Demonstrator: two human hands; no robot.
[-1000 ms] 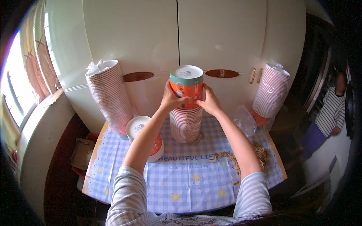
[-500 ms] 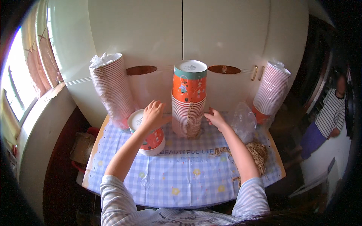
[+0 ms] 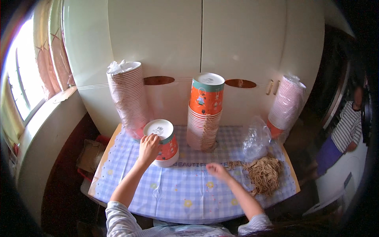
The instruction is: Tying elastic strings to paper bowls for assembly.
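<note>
An upside-down paper tub [image 3: 167, 149], orange with a green band and a white base, stands over a white-rimmed one at the left middle of the table. My left hand [image 3: 149, 149] presses bunched fingers against its near left side, just below the base. Blurred and with its fingers partly curled, my right hand [image 3: 218, 172] is over the tablecloth, apart from the tubs. Behind it rises a tall stack of nested, upturned paper tubs [image 3: 204, 128], the top one showing an orange and green print. Some brown strands hang down the stack's front.
A bundle of brown string [image 3: 263, 175] lies at the right beside a crumpled clear plastic bag [image 3: 256, 138]. Plastic-wrapped tub stacks stand at the back left [image 3: 127, 96] and back right [image 3: 287, 104]. White cabinets [image 3: 158, 39] rise behind the table. Another person [image 3: 342, 132] is at the far right.
My left hand has come down and back from above the tub to its near side. My right hand has moved from beside the tall stack toward me. The view has shifted slightly.
</note>
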